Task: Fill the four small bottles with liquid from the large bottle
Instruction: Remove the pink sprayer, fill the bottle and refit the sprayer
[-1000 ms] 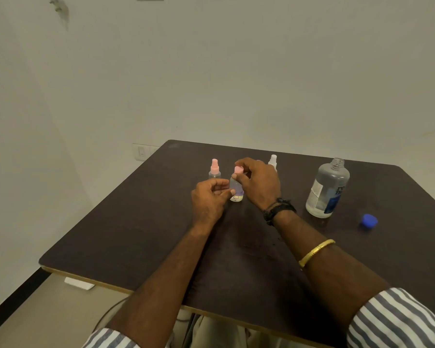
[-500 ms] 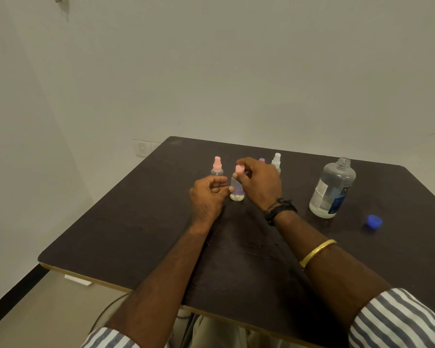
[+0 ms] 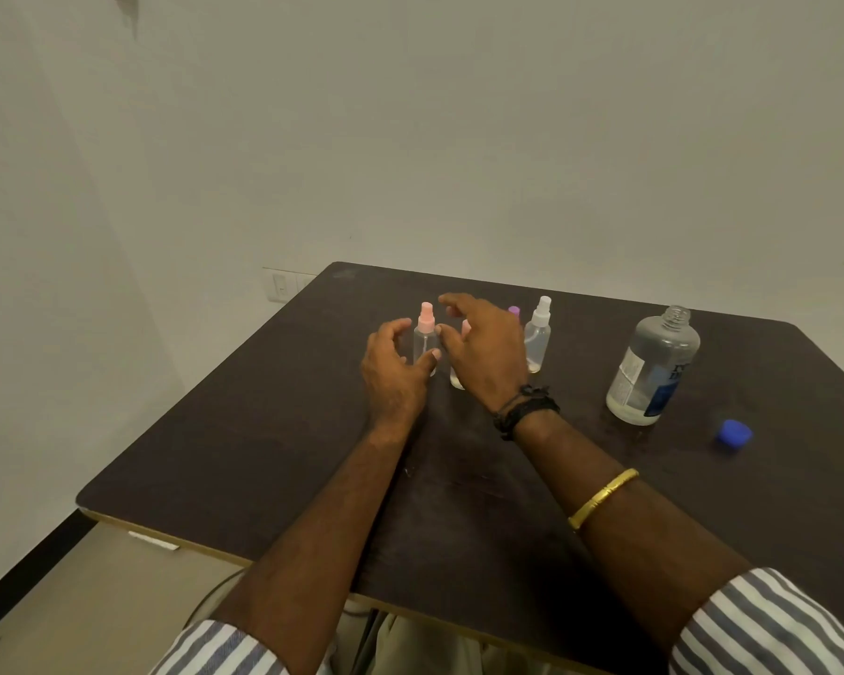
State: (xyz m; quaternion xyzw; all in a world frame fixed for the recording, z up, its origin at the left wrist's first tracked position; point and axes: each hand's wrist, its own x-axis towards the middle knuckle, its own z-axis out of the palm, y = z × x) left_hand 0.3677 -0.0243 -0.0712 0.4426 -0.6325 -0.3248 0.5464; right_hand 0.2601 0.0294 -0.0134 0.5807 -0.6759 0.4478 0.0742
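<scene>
On the dark table (image 3: 244,431), 4 small bottles stand in a loose row toward the far side. The pink-capped bottle (image 3: 425,341) is the leftmost, upright and clear. At its 3 o'clock a second pink-capped bottle (image 3: 458,380) stands mostly hidden behind the right hand (image 3: 483,355); only its base and a bit of cap show. A purple cap (image 3: 514,311) peeks over the same hand at 1 o'clock, its bottle hidden. The white-capped spray bottle (image 3: 538,338) stands upright at the hand's 3 o'clock, just beside it.

The left hand (image 3: 393,377) is cupped at 9 o'clock of the first pink-capped bottle, fingers loosely curved and apart from it; the thumb tip overlaps the bottle's lower body, and I cannot tell whether it touches. The right hand hovers with fingers spread, pinching nothing, its thumb near the same bottle's shoulder.

The large bottle (image 3: 654,370) stands upright and uncapped well to the right, at 3 o'clock of the hands, with clear liquid low inside. Its blue cap (image 3: 733,433) lies on the table at the bottle's 4 o'clock, apart from it.

The right arm wears a black wristband (image 3: 527,409) and a gold bangle (image 3: 602,496).
</scene>
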